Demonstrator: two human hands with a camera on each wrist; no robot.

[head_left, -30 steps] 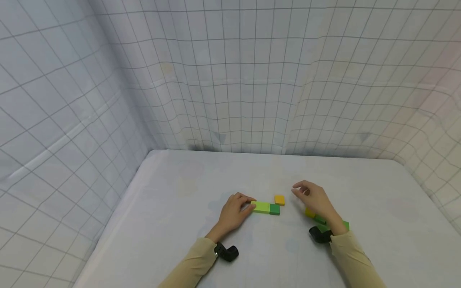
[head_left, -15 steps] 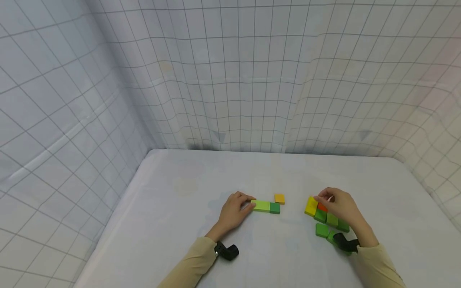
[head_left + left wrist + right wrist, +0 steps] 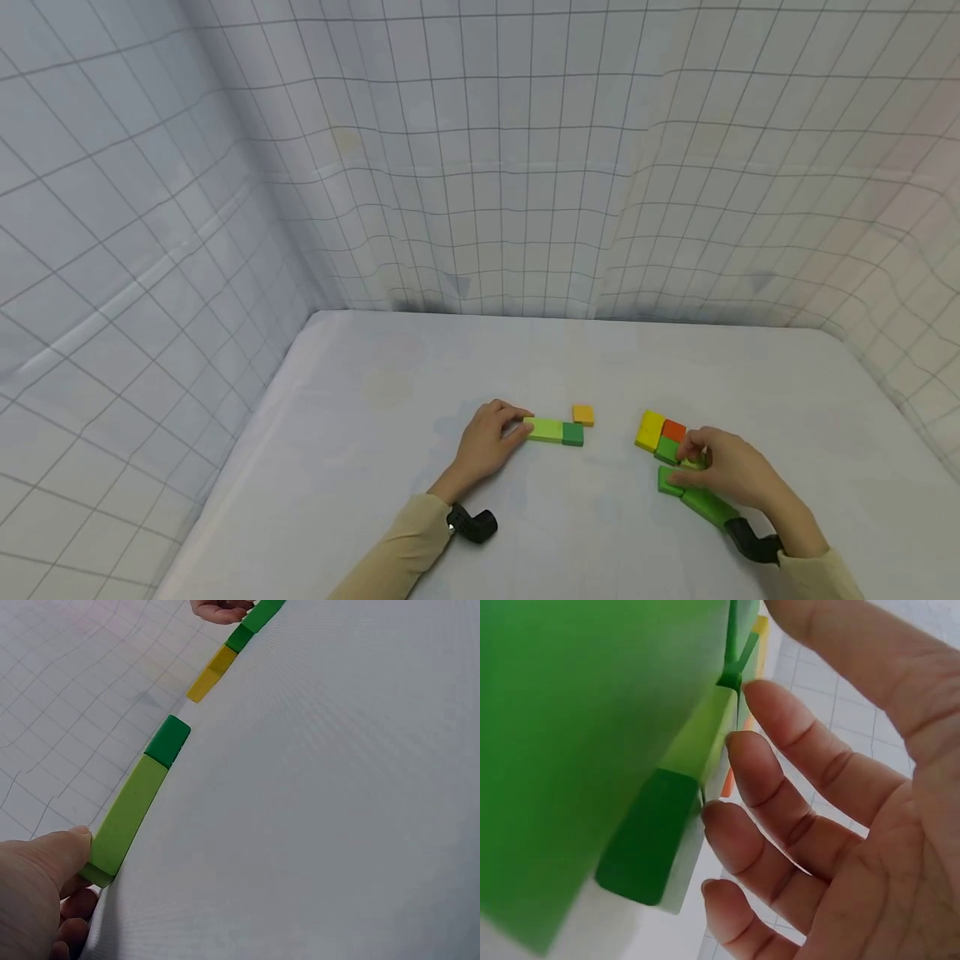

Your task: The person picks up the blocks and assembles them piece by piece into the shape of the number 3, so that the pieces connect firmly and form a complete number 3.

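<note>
My left hand (image 3: pixel 483 446) pinches the left end of a light green block (image 3: pixel 544 430) lying flat; in the left wrist view the thumb (image 3: pixel 71 851) presses on that end. A dark green block (image 3: pixel 573 434) touches its other end. Over a group of coloured blocks on the right is my right hand (image 3: pixel 723 467), thumb and forefinger apart beside a green block (image 3: pixel 667 481) and a lighter green one. In the right wrist view its fingers (image 3: pixel 769 780) are loosely bent next to a dark green block (image 3: pixel 649 836), holding nothing; the thumb tip is out of frame.
A small orange-yellow block (image 3: pixel 582 415) lies just behind the dark green one. In the right group are a yellow block (image 3: pixel 649 431), an orange-red block (image 3: pixel 674 430) and a longer green piece (image 3: pixel 708 505). Checked curtains surround the white table (image 3: pixel 390 383).
My right hand has moved right and toward me, from behind the yellow block, past the orange-red block, to the green blocks. The left hand and its block have stayed in place.
</note>
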